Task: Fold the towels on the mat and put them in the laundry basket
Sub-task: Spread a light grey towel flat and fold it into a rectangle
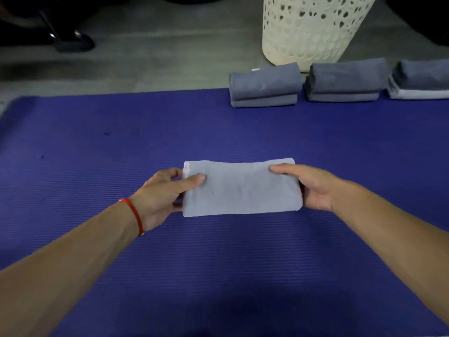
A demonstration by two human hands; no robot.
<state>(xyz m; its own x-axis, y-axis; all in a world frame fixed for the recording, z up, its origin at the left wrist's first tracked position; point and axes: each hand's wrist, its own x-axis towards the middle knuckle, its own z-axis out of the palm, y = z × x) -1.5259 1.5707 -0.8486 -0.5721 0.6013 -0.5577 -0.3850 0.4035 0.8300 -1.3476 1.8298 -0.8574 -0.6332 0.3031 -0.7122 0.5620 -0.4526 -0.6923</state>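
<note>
Pale grey folded cloth towel point(240, 188) at centre of ribbed purple foam mat point(97, 147). Left hand point(160, 193) pinches left end, thumb on top, fingers curled beneath. Right hand point(313, 186) grips right end same way. Three folded grey towel bundles point(264, 85) line mat's far edge toward far right corner. Cream perforated plastic laundry basket point(313, 27) stands on floor just beyond that edge. Advice: keep both ends pinched level so layers stay aligned, lift flat, carry toward far edge or basket.
</note>
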